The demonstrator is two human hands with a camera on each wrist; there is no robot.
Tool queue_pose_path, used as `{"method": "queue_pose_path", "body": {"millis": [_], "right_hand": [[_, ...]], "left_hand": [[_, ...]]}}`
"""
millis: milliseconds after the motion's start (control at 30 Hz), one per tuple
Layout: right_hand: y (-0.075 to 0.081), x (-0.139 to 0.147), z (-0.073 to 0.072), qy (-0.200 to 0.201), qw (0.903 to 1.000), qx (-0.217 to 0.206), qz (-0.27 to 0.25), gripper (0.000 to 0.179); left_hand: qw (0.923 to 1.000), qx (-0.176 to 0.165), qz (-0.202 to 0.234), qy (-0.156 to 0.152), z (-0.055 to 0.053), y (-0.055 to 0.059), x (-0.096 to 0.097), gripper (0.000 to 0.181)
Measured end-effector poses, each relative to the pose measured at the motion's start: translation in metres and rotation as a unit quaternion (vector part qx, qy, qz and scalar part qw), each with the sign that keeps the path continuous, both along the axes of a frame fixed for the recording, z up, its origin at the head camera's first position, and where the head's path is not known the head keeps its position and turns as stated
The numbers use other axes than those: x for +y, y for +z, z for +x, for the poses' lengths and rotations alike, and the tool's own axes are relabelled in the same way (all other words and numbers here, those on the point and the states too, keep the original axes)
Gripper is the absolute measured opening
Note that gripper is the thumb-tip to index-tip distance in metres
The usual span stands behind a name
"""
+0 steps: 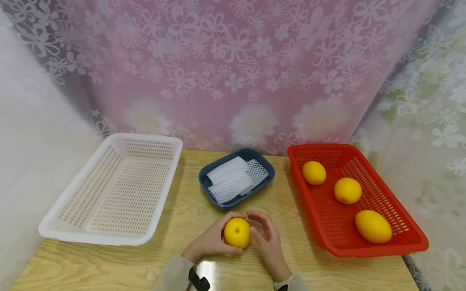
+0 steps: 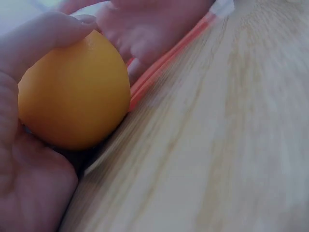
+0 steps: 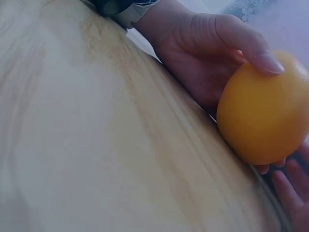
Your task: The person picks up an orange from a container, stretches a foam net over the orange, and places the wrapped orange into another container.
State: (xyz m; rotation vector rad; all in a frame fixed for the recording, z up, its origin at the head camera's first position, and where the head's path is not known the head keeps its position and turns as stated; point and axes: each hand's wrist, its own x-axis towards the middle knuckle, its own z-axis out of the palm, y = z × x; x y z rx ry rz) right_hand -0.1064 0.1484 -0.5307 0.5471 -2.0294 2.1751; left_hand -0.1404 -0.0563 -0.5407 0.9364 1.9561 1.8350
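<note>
An orange (image 1: 237,233) sits just above or on the wooden tabletop, near its front. My left hand (image 1: 212,240) grips it from the left, thumb on the near side and fingers curled round the far side. In the right wrist view the left thumb presses the orange's (image 3: 263,113) skin. My right hand (image 1: 268,240) is held close on the other side with loosely bent fingers; its thumb tip is at the fruit's edge, and whether it touches I cannot tell. Behind the hands, a dark blue tray (image 1: 204,171) holds several white foam net sleeves (image 1: 233,182).
On the left stands a white perforated basket (image 1: 156,218) with no fruit visible in it. A red basket (image 1: 320,226) to the right has several oranges (image 1: 347,190) inside. A pink flowered curtain (image 1: 233,81) hangs along the table's back edge.
</note>
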Motion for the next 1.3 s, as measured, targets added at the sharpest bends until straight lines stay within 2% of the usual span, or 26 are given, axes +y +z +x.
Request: {"method": "queue_pose_path", "body": {"millis": [100, 167, 267, 333, 433, 500, 667, 800, 933, 1000, 1100, 1300], "right_hand": [[0.008, 0.0, -0.004, -0.053, 0.9982, 0.009, 0.024, 0.034], [0.018, 0.0, -0.01, -0.071, 0.9962, 0.023, 0.045, 0.032], [0.036, 0.001, -0.025, -0.072, 0.9914, 0.066, 0.088, 0.031], [0.049, 0.001, -0.039, -0.058, 0.9853, 0.101, 0.125, 0.031], [0.068, -0.001, -0.064, -0.037, 0.971, 0.144, 0.187, 0.03], [0.079, -0.004, -0.081, -0.026, 0.9599, 0.153, 0.234, 0.03], [0.096, -0.014, -0.117, 0.01, 0.9275, 0.123, 0.353, 0.03], [0.098, -0.023, -0.137, 0.051, 0.8951, 0.089, 0.434, 0.033], [0.091, -0.028, -0.149, 0.082, 0.8593, 0.064, 0.501, 0.035], [0.088, -0.03, -0.152, 0.091, 0.8477, 0.056, 0.52, 0.036], [0.083, -0.032, -0.153, 0.089, 0.8404, 0.059, 0.531, 0.039], [0.08, -0.034, -0.152, 0.077, 0.8428, 0.076, 0.527, 0.039]], "left_hand": [[1.0, 0.002, -0.005, 0.0, 0.0, 0.001, 0.0, 0.079], [0.9999, 0.004, -0.01, 0.001, 0.0, 0.001, 0.001, 0.079], [0.9998, 0.011, -0.016, 0.001, -0.001, 0.001, 0.002, 0.08], [0.9998, 0.013, -0.015, -0.001, -0.002, 0.001, 0.002, 0.08], [0.9996, 0.022, -0.016, -0.004, -0.004, 0.001, 0.003, 0.079], [0.9994, 0.029, -0.016, -0.005, -0.005, 0.001, 0.003, 0.078], [0.9992, 0.03, -0.022, -0.013, -0.007, 0.001, 0.003, 0.081], [0.9995, 0.02, -0.022, -0.011, -0.006, 0.001, 0.002, 0.081], [0.9996, 0.014, -0.024, -0.004, -0.005, 0.0, 0.001, 0.08], [0.9996, 0.012, -0.023, -0.004, -0.005, 0.0, 0.0, 0.08], [0.9996, 0.016, -0.022, -0.005, -0.005, -0.001, 0.0, 0.079], [0.9994, 0.015, -0.029, -0.005, -0.004, -0.001, -0.001, 0.079]]}}
